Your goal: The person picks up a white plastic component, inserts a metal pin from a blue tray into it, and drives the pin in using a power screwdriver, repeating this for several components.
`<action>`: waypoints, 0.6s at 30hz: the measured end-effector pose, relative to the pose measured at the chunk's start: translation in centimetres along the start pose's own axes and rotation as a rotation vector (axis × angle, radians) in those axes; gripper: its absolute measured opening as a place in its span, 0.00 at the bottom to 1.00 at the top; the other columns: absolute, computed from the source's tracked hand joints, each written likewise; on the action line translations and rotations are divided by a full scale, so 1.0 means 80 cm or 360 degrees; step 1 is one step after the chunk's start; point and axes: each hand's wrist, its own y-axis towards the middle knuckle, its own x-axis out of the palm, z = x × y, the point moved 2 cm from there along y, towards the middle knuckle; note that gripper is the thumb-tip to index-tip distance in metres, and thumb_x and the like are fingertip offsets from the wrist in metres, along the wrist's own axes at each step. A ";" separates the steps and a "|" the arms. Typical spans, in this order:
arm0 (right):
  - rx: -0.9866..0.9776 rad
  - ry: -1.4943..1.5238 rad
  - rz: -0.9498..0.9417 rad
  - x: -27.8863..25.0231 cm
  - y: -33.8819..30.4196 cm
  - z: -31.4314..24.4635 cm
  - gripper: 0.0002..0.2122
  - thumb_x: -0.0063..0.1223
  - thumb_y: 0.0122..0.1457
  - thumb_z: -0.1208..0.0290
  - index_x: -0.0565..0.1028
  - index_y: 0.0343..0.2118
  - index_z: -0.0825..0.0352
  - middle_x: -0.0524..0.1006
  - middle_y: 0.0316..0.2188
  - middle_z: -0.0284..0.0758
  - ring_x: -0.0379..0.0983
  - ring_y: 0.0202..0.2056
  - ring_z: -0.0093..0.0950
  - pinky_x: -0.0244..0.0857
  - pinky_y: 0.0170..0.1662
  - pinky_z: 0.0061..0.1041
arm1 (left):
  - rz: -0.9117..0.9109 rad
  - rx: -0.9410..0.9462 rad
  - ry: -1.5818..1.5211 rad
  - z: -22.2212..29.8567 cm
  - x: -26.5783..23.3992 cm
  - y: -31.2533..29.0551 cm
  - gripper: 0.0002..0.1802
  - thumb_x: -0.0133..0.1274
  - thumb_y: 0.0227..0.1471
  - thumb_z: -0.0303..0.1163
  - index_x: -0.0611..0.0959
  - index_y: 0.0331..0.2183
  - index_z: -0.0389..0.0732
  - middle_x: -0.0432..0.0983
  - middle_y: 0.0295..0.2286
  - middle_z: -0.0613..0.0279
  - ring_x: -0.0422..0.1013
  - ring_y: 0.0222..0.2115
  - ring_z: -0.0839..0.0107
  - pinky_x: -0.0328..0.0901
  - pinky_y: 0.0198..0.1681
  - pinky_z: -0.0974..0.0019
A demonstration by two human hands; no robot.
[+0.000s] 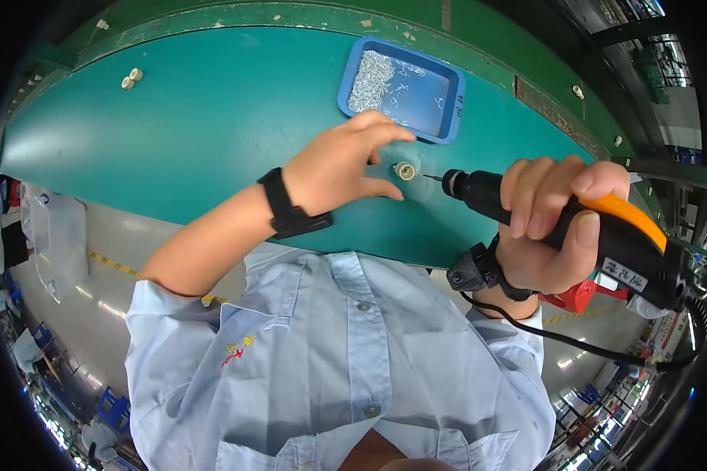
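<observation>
My right hand (554, 212) is wrapped round a black and orange electric screwdriver (479, 192), and its thin bit points left. Just off the tip of that bit sits a small cream-coloured round part (404, 170) on the green table mat (212, 118). My left hand (342, 161) is open around the left side of this part, thumb and fingers apart; a gap shows between them and it. Beyond my fingertips lies a blue tray (457, 102) with a heap of small silvery screws (371, 78) along its left side and a few scattered over its floor.
Two cream round pieces (132, 78) lie at the far left of the table. A green raised ledge (291, 16) runs along the back, with small pale bits on it. The screwdriver's black cable (558, 336) loops below my right wrist. A red object (577, 298) stands beyond the table's near right edge.
</observation>
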 end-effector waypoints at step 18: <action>0.0132 -0.0331 0.0046 0.011 -0.006 0.042 0.13 0.48 0.55 0.62 0.61 0.35 0.64 0.62 0.13 0.28 0.58 0.12 0.20 0.54 0.19 0.22 | -0.0228 -0.0252 -0.0331 -0.034 0.031 0.012 0.13 0.58 0.41 0.20 0.80 0.34 0.38 0.74 0.28 0.61 0.72 0.25 0.77 0.66 0.27 0.74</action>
